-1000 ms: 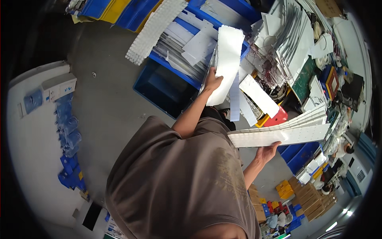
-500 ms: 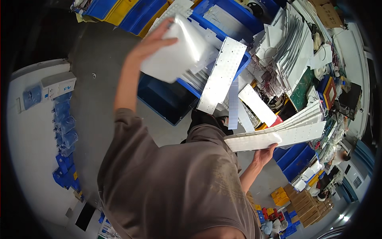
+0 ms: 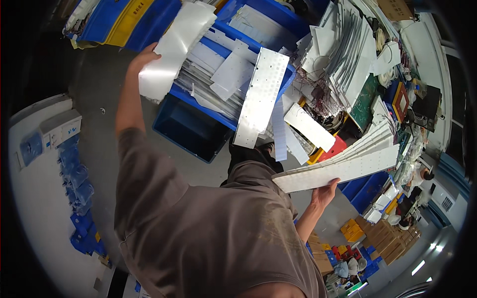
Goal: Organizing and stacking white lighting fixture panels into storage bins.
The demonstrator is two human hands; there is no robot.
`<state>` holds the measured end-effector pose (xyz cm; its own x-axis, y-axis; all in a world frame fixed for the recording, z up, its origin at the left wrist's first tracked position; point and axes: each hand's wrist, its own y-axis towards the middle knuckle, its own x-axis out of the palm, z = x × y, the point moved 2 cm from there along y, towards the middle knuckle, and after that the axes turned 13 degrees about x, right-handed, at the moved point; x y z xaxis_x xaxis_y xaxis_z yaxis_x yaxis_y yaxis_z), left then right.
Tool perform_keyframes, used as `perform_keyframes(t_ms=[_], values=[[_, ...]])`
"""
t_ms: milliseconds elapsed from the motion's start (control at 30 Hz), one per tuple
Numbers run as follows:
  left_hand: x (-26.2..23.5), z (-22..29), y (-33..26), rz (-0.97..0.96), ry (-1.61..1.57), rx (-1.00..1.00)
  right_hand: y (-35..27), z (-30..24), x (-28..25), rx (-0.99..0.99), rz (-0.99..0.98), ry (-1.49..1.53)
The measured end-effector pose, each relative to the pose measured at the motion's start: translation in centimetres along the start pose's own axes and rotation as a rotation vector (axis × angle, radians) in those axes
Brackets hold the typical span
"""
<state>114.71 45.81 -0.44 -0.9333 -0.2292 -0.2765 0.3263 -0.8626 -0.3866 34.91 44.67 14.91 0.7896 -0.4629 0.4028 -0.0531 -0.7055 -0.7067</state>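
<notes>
My left hand (image 3: 144, 58) is stretched out to the far left and closed on the edge of a glossy white sheet (image 3: 174, 47); some of its fingers are hidden behind the sheet. At the right, my right hand (image 3: 325, 193) grips the lower edge of a fanned stack of long white perforated panels (image 3: 343, 166), thumb on the front one. Between the two hands, a single white panel with small holes (image 3: 263, 94) leans across the near edge of a blue bin (image 3: 203, 107) packed with white sheets and thin strips.
A dark empty-looking tub (image 3: 191, 131) stands on the floor beside the bin. Blue and yellow bins (image 3: 121, 22) line the far left. Piled sheets and wires (image 3: 343, 64) crowd the right side, with a red bin (image 3: 334, 149) below. Cardboard boxes (image 3: 387, 238) are stacked behind at lower right.
My left hand has swung left with the glossy sheet, uncovering the strips in the blue bin. My right hand keeps its grip on the panel stack. The whole view has shifted slightly.
</notes>
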Motion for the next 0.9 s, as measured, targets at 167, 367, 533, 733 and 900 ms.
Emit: perform_keyframes(t_ms=[167,367,533,733,900], values=[[-0.7,-4.9,3.7,-0.071,0.264,0.024,-0.4,-0.2,0.3,-0.023,0.055,-0.009],[-0.5,-9.2,4.7,0.024,0.483,0.159,-0.3,0.0,1.3,0.0,0.03,-0.013],[1.7,-9.8,2.9,0.212,0.753,0.169,0.8,0.3,2.0,0.021,-0.034,-0.029],[9.7,-0.9,-0.9,0.605,1.051,0.309,0.4,0.9,3.8,0.026,-0.123,-0.05],[23.6,1.2,-5.2,0.285,0.653,0.549,0.2,1.7,5.2,0.041,-0.165,-0.057]])
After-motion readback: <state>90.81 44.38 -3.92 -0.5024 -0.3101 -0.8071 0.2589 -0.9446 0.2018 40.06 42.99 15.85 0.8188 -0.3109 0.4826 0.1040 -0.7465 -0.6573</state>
